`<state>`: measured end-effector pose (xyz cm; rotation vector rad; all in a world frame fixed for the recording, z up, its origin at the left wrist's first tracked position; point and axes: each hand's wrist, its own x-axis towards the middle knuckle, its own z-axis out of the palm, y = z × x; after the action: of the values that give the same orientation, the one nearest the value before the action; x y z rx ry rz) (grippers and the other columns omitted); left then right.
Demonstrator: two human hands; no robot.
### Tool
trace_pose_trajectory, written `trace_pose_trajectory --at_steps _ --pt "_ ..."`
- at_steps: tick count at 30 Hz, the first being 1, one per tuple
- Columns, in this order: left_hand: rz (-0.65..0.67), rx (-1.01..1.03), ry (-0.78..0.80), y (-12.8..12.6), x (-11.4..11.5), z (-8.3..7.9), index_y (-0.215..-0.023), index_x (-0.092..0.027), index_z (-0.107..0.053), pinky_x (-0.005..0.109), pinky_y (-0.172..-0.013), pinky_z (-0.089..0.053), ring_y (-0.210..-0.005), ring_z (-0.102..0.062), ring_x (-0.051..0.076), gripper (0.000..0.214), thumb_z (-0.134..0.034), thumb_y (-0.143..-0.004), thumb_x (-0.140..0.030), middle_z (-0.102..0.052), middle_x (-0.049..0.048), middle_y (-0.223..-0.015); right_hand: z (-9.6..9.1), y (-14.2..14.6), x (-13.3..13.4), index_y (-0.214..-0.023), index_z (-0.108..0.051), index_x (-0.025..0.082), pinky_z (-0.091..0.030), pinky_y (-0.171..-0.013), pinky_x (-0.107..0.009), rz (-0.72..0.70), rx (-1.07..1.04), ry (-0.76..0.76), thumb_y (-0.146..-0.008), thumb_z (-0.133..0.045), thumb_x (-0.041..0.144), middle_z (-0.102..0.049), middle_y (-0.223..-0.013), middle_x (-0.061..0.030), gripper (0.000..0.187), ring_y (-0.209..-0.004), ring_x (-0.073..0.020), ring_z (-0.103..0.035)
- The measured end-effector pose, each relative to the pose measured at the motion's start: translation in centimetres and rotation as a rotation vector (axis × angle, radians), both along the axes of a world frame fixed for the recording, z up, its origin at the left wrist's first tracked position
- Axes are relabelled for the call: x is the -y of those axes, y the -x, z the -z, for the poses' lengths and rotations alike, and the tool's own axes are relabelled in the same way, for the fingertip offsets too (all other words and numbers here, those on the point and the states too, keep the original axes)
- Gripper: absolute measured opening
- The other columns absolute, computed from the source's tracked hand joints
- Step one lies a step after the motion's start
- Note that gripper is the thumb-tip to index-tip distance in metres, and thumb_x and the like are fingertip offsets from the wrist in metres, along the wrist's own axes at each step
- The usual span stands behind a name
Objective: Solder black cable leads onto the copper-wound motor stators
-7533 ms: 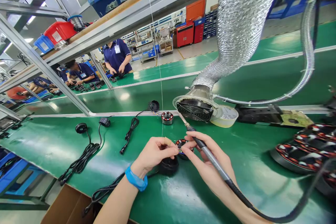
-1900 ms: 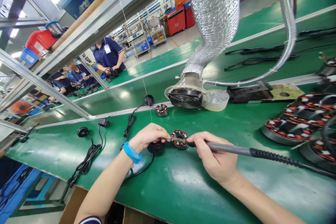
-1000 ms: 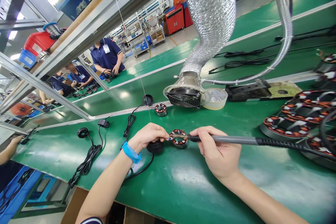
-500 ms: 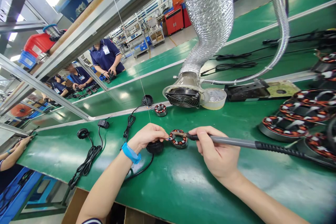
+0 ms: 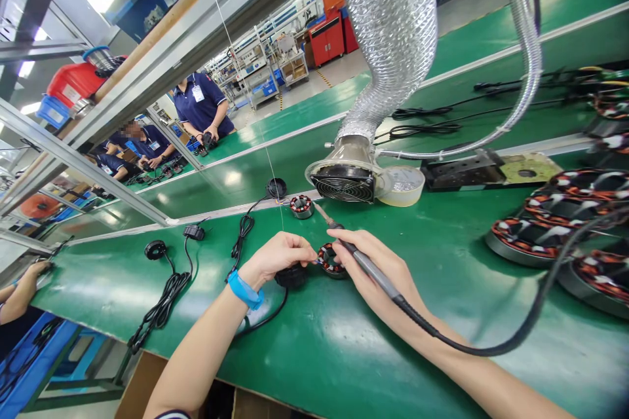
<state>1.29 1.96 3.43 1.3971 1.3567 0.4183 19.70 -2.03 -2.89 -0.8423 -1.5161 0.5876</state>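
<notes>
My left hand, with a blue band at the wrist, is closed in a pinch on a thin wire at the left edge of a small motor stator. This ring has copper windings and white insulation, and lies on the green bench. Below my left fingers sits a round black housing with a cable, partly covered. In my right hand is a soldering iron, its tip pointing up and left beside a second small stator. My right fingertips overlap the near stator's right side; contact is unclear.
A fume extractor on a foil duct hangs over the bench, beside a pale tape roll. Larger stators are stacked at right. Corded black parts lie at left. Co-workers work across the line.
My right hand has swung the soldering iron's tip off the near stator, up toward the far one, and moved left. The iron's cord now curves down over my forearm. My left hand stays put.
</notes>
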Motion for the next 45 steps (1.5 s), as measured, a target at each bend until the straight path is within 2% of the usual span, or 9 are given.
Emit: trace_pose_trajectory --at_steps 6,11,21,26,30,35,40,45 --pt "0.071 0.04 -0.106 0.0 0.6 0.5 -0.068 -0.013 -0.064 0.025 -0.058 -0.029 -0.058 -0.044 0.009 0.028 -0.072 -0.07 -0.04 -0.058 -0.0009 -0.062 0.8 0.9 -0.7 -0.133 -0.054 0.026 -0.056 -0.083 -0.028 -0.084 0.045 -0.092 -0.096 -0.054 0.011 -0.058 -0.108 -0.0058 0.041 -0.085 -0.0138 -0.067" --pt "0.113 0.0 -0.171 -0.1 1.1 0.8 -0.069 -0.014 -0.06 0.025 -0.059 -0.029 -0.061 -0.044 0.01 0.037 -0.069 -0.077 -0.049 -0.056 -0.0013 -0.065 1.2 1.3 -1.0 -0.135 -0.052 0.029 -0.057 -0.083 -0.027 -0.101 0.07 -0.122 -0.095 -0.054 0.009 -0.056 -0.109 -0.0053 0.044 -0.087 -0.0136 -0.067" --pt "0.136 0.001 -0.078 0.1 1.2 0.1 -0.073 -0.014 -0.059 0.025 -0.053 -0.02 -0.053 -0.032 0.007 0.04 -0.063 -0.081 -0.054 -0.053 -0.0023 -0.065 1.0 1.3 -0.8 -0.13 -0.054 0.026 -0.056 -0.083 -0.028 -0.092 0.137 -0.157 -0.096 -0.047 0.007 -0.057 -0.105 -0.0063 0.039 -0.091 -0.0155 -0.065" --pt "0.176 -0.035 -0.108 0.0 1.2 -0.2 -0.074 -0.014 -0.059 0.025 -0.059 -0.027 -0.062 -0.039 0.01 0.029 -0.067 -0.076 -0.042 -0.053 -0.0014 -0.069 1.3 1.3 -0.6 -0.13 -0.054 0.024 -0.057 -0.081 -0.03 -0.084 0.191 -0.123 -0.096 -0.041 0.009 -0.057 -0.105 -0.0081 0.039 -0.09 -0.0171 -0.064" --pt "0.21 -0.106 -0.169 -0.2 1.4 -0.3 -0.073 -0.014 -0.057 0.025 -0.062 -0.03 -0.066 -0.039 0.011 0.026 -0.063 -0.079 -0.039 -0.05 -0.002 -0.069 1.5 1.2 -0.2 -0.131 -0.053 0.024 -0.057 -0.081 -0.03 -0.038 0.196 -0.107 -0.092 -0.042 0.006 -0.057 -0.105 -0.0078 0.044 -0.089 -0.0173 -0.063" --pt "0.232 -0.196 -0.172 -0.6 1.8 -0.7 -0.073 -0.016 -0.055 0.025 -0.057 -0.025 -0.061 -0.035 0.01 0.03 -0.061 -0.081 -0.043 -0.045 -0.0042 -0.065 1.7 1.2 0.4 -0.133 -0.052 0.025 -0.057 -0.083 -0.032 -0.01 0.181 -0.116 -0.091 -0.041 0.005 -0.058 -0.104 -0.0075 0.048 -0.09 -0.0189 -0.064" --pt "0.216 -0.131 -0.09 -0.6 1.9 -1.1 -0.073 -0.016 -0.055 0.025 -0.053 -0.023 -0.056 -0.034 0.009 0.038 -0.065 -0.078 -0.052 -0.045 -0.005 -0.061 1.9 1.3 0.7 -0.134 -0.052 0.024 -0.057 -0.083 -0.034 -0.027 0.194 -0.112 -0.09 -0.042 0.004 -0.059 -0.104 -0.0081 0.049 -0.09 -0.0196 -0.064" --pt "0.16 -0.122 -0.072 -0.8 1.7 -0.6 -0.071 -0.015 -0.058 0.026 -0.052 -0.017 -0.054 -0.028 0.008 0.04 -0.064 -0.076 -0.053 -0.045 -0.0049 -0.061 2.1 1.3 0.8 -0.136 -0.052 0.027 -0.055 -0.079 -0.03 -0.03 0.222 -0.108 -0.09 -0.044 0.004 -0.057 -0.103 -0.006 0.051 -0.088 -0.0179 -0.062"
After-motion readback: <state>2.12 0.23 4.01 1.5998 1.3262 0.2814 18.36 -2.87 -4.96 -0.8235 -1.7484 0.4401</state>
